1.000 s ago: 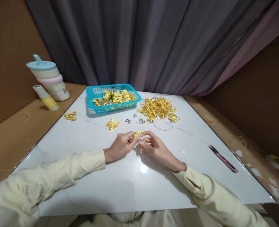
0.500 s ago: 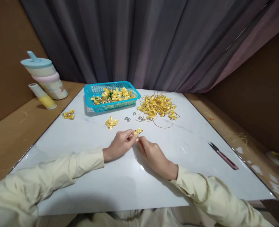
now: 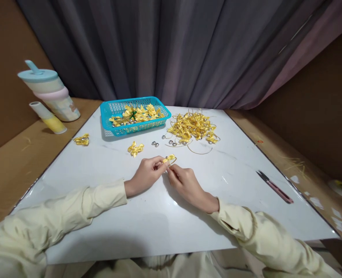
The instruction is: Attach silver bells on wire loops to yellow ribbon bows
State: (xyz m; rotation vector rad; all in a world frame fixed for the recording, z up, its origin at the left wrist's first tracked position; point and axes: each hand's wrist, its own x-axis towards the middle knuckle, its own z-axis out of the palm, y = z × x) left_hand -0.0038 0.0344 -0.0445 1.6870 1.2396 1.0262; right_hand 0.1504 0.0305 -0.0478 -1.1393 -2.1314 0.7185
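Over the middle of the white board, my left hand (image 3: 147,173) pinches a small yellow ribbon bow (image 3: 168,158) with a silver bell beside it. A thin gold cord (image 3: 175,161) curves from the bow down to my right hand (image 3: 186,186), whose thumb and finger are closed on it. The two hands' fingertips almost meet, and the cord's end is hidden there. Beyond them lie a loose yellow ribbon flower (image 3: 135,148) and a few silver bells (image 3: 155,144). Farther back is a heap of yellow ribbon flowers (image 3: 192,126) with gold cords and bells.
A blue basket (image 3: 107,133) of yellow flowers stands at the back. One more yellow ribbon piece (image 3: 81,139) lies at left. Pink-handled thread snips (image 3: 276,188) rest at right. A lidded tumbler (image 3: 59,98) and a spool-like tube (image 3: 49,119) stand off the board's left edge.
A loop of gold cord now shows beside the bow, running to my right fingers. Both hands stay close together in nearly the same place. The view has shifted slightly.
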